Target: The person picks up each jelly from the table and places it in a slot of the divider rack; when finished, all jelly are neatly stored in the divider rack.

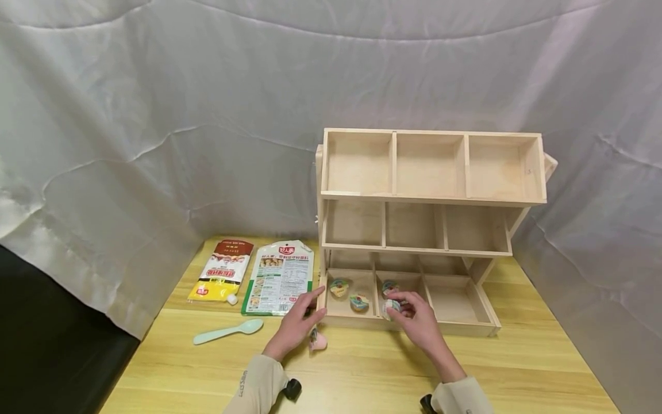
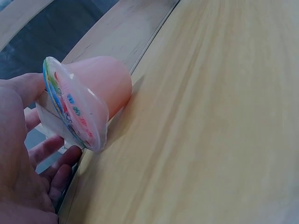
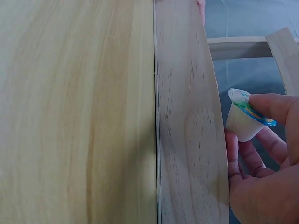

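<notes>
My right hand (image 1: 420, 323) pinches a small white jelly cup (image 3: 244, 122) between thumb and fingers, over the front edge of the bottom tray's middle compartment. Another jelly cup (image 1: 390, 287) lies in that compartment, partly hidden by the hand. In the left compartment lie two more jelly cups, one farther back (image 1: 339, 287) and one nearer the front (image 1: 359, 302). My left hand (image 1: 296, 329) rests at the left front corner of the wooden box (image 1: 411, 201), fingers loosely bent. Beside it, a pink jelly cup (image 2: 100, 84) with a printed lid lies on its side on the table.
The box has three stepped tiers, each divided into three compartments. Left of it lie a red, white and yellow spouted pouch (image 1: 222, 270), a green-edged white packet (image 1: 279, 279) and a pale green spoon (image 1: 227, 331). Grey curtains (image 1: 233, 103) surround the table.
</notes>
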{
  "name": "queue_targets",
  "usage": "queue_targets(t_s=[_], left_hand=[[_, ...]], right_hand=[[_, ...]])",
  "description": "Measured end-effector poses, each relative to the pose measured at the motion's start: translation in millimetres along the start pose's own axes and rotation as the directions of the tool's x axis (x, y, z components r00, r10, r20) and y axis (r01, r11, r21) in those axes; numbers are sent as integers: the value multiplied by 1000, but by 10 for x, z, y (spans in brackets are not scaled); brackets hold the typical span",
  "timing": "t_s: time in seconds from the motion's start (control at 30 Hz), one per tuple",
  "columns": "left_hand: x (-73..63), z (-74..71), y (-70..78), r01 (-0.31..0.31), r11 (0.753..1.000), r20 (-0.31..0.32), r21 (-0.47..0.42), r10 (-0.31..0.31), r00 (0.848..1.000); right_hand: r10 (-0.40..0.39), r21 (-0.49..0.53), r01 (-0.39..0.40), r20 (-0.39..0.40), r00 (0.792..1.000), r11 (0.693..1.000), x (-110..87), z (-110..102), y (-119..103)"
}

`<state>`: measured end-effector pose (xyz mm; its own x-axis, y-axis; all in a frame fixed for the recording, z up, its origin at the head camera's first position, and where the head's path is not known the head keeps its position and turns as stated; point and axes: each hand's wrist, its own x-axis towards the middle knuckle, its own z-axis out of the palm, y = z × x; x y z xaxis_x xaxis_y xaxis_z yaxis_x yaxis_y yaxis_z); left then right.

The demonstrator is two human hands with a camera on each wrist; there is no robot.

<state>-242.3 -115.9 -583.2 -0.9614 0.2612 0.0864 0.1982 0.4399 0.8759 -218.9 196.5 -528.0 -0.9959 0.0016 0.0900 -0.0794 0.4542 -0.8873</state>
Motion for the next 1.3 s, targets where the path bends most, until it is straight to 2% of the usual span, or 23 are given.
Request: queue_targets(t_s=[0.53, 0.73, 1.0, 1.3], left_hand=[[-14, 0, 12, 12, 1000, 6, 7, -12, 1000], [-8, 2, 1, -3, 1000, 7, 10, 3, 1000], [-19, 12, -3, -7, 1000, 4, 7, 7, 1000], [-17, 1, 10, -4, 1000, 3, 14, 4, 1000]], right_hand=[[4, -21, -5, -23, 1000, 1000, -2, 6, 19], [10, -20, -11, -31, 999, 1000, -11, -4, 19], [-39, -84, 35, -41, 998, 996, 32, -61, 22], [-11, -46, 9, -44, 999, 999, 81, -149, 108]])
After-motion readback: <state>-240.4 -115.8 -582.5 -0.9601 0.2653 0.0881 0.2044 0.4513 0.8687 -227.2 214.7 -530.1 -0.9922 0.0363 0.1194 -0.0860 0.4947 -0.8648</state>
